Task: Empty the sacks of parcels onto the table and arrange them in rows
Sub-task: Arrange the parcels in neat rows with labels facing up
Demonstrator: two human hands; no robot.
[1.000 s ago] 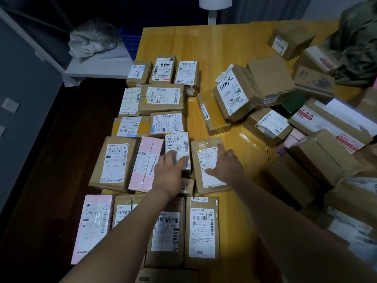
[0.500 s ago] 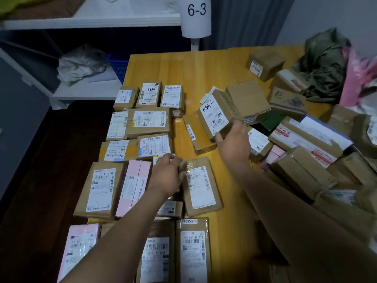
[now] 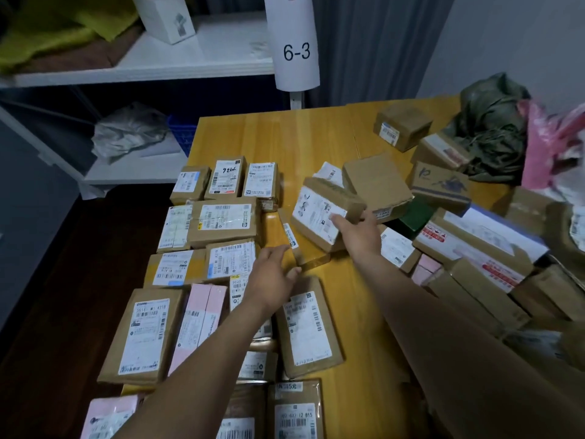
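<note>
Head: right hand (image 3: 359, 237) grips labelled box (image 3: 316, 213); green sack (image 3: 493, 134) crumpled.

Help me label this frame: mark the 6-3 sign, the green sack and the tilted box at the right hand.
6-3 sign (image 3: 296, 52), head view, on the digits.
green sack (image 3: 493, 131), head view, crumpled middle.
tilted box (image 3: 311, 213), head view, white label.

Parcel sorting room: labelled parcels (image 3: 221, 220), numbered shelving (image 3: 196, 63), wooden table (image 3: 285, 137).
</note>
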